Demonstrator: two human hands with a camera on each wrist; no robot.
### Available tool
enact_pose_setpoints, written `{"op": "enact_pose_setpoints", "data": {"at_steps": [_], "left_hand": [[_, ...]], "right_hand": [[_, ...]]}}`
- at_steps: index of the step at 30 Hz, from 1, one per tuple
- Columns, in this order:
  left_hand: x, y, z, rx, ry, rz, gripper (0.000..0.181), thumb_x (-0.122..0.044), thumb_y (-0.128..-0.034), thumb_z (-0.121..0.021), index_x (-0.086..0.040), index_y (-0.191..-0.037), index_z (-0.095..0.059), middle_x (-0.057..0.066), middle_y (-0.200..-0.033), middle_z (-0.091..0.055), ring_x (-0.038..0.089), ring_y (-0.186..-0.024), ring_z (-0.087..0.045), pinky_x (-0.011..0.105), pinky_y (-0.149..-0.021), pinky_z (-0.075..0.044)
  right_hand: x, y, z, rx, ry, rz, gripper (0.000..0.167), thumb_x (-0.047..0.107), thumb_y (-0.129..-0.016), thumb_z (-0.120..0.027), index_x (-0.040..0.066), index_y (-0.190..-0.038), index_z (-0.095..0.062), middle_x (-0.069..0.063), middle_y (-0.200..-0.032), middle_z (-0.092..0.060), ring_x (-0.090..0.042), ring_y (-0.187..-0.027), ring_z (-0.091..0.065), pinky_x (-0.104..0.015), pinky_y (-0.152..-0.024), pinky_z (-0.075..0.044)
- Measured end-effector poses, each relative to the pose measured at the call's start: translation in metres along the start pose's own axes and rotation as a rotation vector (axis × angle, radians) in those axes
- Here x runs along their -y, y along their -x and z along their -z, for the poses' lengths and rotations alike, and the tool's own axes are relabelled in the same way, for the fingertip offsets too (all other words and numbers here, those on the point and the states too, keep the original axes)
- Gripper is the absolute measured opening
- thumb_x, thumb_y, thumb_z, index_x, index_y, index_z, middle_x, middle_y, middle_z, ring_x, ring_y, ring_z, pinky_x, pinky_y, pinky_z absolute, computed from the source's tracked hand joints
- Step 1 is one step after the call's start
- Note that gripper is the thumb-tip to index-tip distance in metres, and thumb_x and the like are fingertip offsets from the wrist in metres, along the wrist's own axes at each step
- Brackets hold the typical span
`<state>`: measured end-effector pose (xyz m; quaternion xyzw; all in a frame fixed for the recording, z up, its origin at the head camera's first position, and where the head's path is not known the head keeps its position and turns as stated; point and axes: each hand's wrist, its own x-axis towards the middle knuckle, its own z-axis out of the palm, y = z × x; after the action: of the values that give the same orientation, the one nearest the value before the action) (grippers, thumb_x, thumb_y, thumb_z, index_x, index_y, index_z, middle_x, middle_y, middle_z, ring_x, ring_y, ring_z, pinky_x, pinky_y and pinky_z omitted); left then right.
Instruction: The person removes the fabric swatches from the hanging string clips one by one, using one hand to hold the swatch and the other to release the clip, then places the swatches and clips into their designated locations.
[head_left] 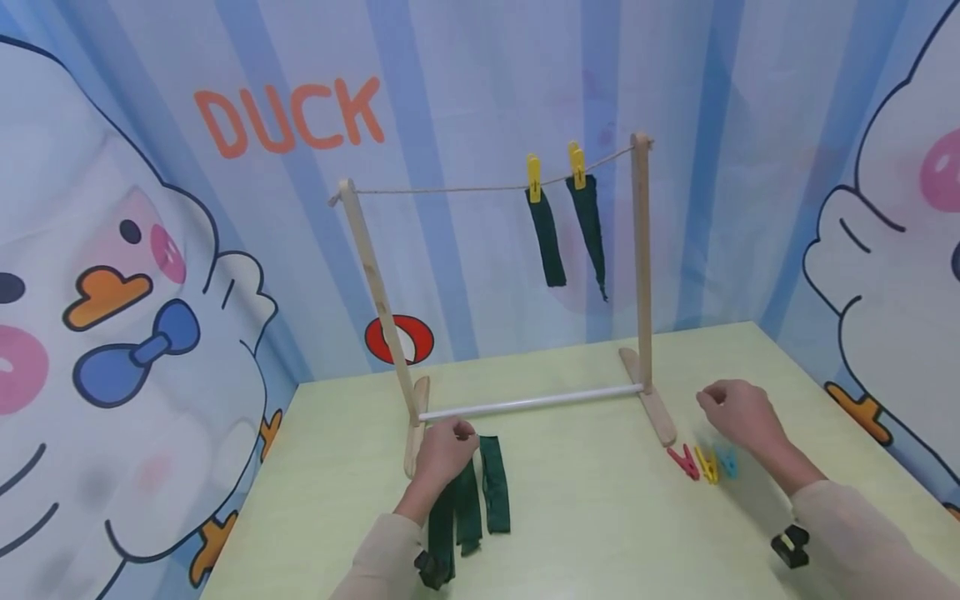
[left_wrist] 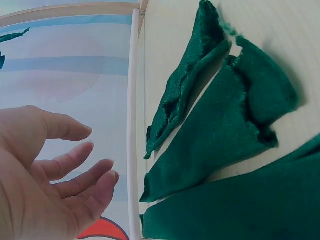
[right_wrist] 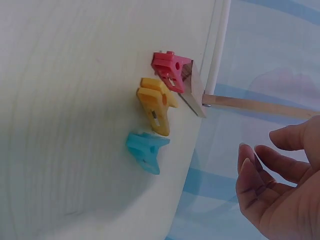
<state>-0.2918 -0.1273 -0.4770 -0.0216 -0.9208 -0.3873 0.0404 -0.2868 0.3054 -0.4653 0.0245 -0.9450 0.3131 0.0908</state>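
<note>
My left hand [head_left: 446, 457] hovers over several dark green velvety cloth strips [head_left: 468, 508] lying on the table. In the left wrist view its loosely bent fingers hold nothing, beside the strips [left_wrist: 195, 150]. My right hand [head_left: 746, 417] is raised above three clothespins at the right: red [head_left: 684, 462], yellow [head_left: 707, 464] and blue [head_left: 727, 461]. The right wrist view has its fingers relaxed and nothing in them, apart from the pins. Two more green strips [head_left: 547, 242] hang from the cord [head_left: 442, 191], each under a yellow clothespin [head_left: 534, 177].
A wooden rack with a left post [head_left: 375, 287], a right post [head_left: 642, 267] and a white bottom rod [head_left: 532, 403] stands on the pale table [head_left: 585, 517]. Behind it hangs a striped curtain [head_left: 480, 83] with duck pictures. The rack's right foot [head_left: 658, 415] is close to the red clothespin.
</note>
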Motion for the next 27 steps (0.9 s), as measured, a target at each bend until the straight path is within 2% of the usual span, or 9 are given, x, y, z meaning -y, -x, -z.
{"op": "enact_pose_setpoints", "data": {"at_steps": [7,10,15,18,23,27], "left_hand": [[-0.008,-0.003,0.002,-0.017,0.05,-0.007,0.016,-0.012,-0.0933,-0.067,-0.001,-0.106,-0.068,0.011,-0.101,-0.067,0.025,-0.088,-0.06,0.042,-0.076,-0.055],[-0.013,-0.007,0.005,-0.032,0.057,-0.038,0.018,-0.011,-0.0938,-0.067,0.001,-0.107,-0.068,0.013,-0.102,-0.067,0.026,-0.09,-0.06,0.043,-0.078,-0.055],[-0.018,-0.013,0.008,-0.046,0.101,-0.051,0.02,-0.015,-0.0966,-0.064,0.0,-0.109,-0.067,0.012,-0.101,-0.066,0.026,-0.087,-0.058,0.043,-0.078,-0.054],[-0.017,-0.016,0.009,-0.061,0.131,-0.052,0.024,-0.021,-0.0988,-0.063,-0.002,-0.111,-0.067,0.013,-0.106,-0.066,0.028,-0.095,-0.06,0.045,-0.084,-0.054],[-0.02,-0.021,0.014,-0.096,0.162,-0.106,0.03,-0.027,-0.1002,-0.062,-0.001,-0.116,-0.065,0.014,-0.116,-0.065,0.035,-0.111,-0.059,0.049,-0.094,-0.05],[-0.027,-0.025,0.019,-0.115,0.207,-0.154,0.033,-0.029,-0.1003,-0.062,-0.003,-0.119,-0.063,0.014,-0.118,-0.065,0.035,-0.116,-0.059,0.05,-0.099,-0.048]], "right_hand": [[0.017,-0.002,0.002,-0.002,0.008,0.051,0.036,0.02,-0.103,-0.054,-0.012,-0.114,-0.066,-0.03,-0.11,-0.067,-0.044,-0.097,-0.064,-0.056,-0.079,-0.053],[0.027,-0.004,0.004,-0.03,-0.007,0.076,0.035,0.02,-0.103,-0.054,-0.01,-0.115,-0.067,-0.028,-0.11,-0.068,-0.04,-0.094,-0.065,-0.054,-0.077,-0.054],[0.039,-0.009,0.007,-0.064,-0.044,0.126,0.033,0.018,-0.103,-0.055,-0.008,-0.117,-0.068,-0.026,-0.109,-0.069,-0.037,-0.089,-0.067,-0.051,-0.072,-0.055],[0.044,-0.012,0.006,-0.072,-0.065,0.15,0.033,0.019,-0.103,-0.055,-0.008,-0.117,-0.068,-0.025,-0.109,-0.069,-0.034,-0.087,-0.068,-0.047,-0.069,-0.056],[0.052,-0.017,0.006,-0.106,-0.098,0.197,0.032,0.018,-0.102,-0.056,-0.008,-0.118,-0.066,-0.025,-0.108,-0.069,-0.029,-0.08,-0.068,-0.036,-0.058,-0.053],[0.063,-0.023,0.009,-0.169,-0.11,0.22,0.028,0.014,-0.101,-0.057,-0.008,-0.114,-0.068,-0.024,-0.103,-0.069,-0.028,-0.075,-0.067,-0.036,-0.056,-0.051]]}}
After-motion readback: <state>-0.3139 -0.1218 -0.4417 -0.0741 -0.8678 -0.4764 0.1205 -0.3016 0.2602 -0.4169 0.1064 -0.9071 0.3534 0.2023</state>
